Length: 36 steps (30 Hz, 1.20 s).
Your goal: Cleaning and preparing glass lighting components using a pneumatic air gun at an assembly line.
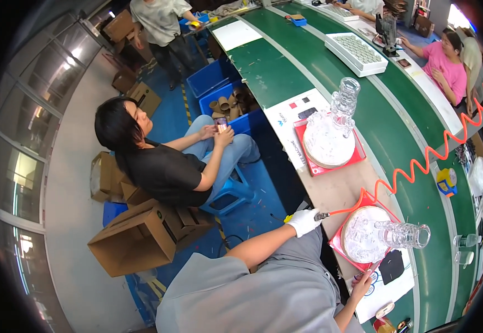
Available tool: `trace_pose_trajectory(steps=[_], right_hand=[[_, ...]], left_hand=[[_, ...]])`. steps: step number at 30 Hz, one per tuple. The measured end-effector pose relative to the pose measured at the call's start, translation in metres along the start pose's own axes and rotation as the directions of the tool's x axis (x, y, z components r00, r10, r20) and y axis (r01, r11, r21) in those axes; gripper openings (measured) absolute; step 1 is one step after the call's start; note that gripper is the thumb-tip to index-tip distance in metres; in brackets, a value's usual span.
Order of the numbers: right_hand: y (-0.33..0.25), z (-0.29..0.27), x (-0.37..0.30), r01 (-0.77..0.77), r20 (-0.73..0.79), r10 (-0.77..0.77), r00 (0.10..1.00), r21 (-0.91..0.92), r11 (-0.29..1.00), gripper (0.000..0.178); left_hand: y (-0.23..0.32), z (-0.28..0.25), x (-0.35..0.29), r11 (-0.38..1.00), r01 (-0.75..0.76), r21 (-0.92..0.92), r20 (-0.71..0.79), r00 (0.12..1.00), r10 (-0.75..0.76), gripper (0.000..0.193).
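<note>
My left hand (pixel 303 221), in a white glove, is closed around a small tool with a yellow end, joined to an orange coiled hose (pixel 419 166). Its tip points at the near red tray (pixel 338 244), which holds a round board with a clear glass piece (pixel 363 238) and a glass bottle (pixel 403 235) lying on its side. My bare right hand (pixel 361 287) rests at the tray's lower corner, on a white printed sheet (pixel 388 291). Whether its fingers grip anything I cannot tell.
A second red tray (pixel 313 166) with a tall glass piece (pixel 344 102) sits farther along the bench beside the green conveyor belt (pixel 286 66). A seated person in black (pixel 164 166) is to the left, with cardboard boxes (pixel 136 238) and blue bins (pixel 214 77). Other people work across the belt.
</note>
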State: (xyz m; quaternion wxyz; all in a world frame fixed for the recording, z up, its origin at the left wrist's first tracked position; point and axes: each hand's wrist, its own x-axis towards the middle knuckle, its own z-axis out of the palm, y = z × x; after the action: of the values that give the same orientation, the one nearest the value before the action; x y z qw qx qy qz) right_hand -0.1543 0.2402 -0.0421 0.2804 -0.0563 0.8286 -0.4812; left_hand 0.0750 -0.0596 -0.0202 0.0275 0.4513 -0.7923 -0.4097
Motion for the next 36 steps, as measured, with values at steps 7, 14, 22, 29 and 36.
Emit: trace_pose_trajectory(steps=[7,14,22,29,36], right_hand=[[0.013,-0.027,0.038,-0.062,-0.075,0.050,0.996,-0.166,0.984,0.048],[0.004,-0.035,0.055,0.175,0.199,-0.124,0.972,-0.261,0.950,0.034],[0.043,-0.055,0.082,0.251,0.271,-0.191,0.943,-0.206,0.946,0.026],[0.007,-0.054,0.063,0.472,0.295,-0.370,0.881,-0.595,0.651,0.026],[-0.071,-0.026,0.016,0.406,0.278,-0.358,0.891,-0.842,0.356,0.022]], left_hand=[[0.006,-0.005,-0.004,1.000,-0.006,-0.008,-0.008,1.000,0.006,0.029],[0.002,-0.005,-0.007,1.000,0.004,0.004,-0.042,0.999,-0.004,0.029],[0.009,-0.005,-0.010,1.000,-0.006,-0.025,-0.042,0.999,0.005,0.030],[0.005,-0.005,-0.009,1.000,-0.003,-0.023,-0.024,1.000,0.003,0.030],[0.004,-0.006,-0.009,1.000,0.004,-0.024,-0.047,0.999,-0.005,0.030]])
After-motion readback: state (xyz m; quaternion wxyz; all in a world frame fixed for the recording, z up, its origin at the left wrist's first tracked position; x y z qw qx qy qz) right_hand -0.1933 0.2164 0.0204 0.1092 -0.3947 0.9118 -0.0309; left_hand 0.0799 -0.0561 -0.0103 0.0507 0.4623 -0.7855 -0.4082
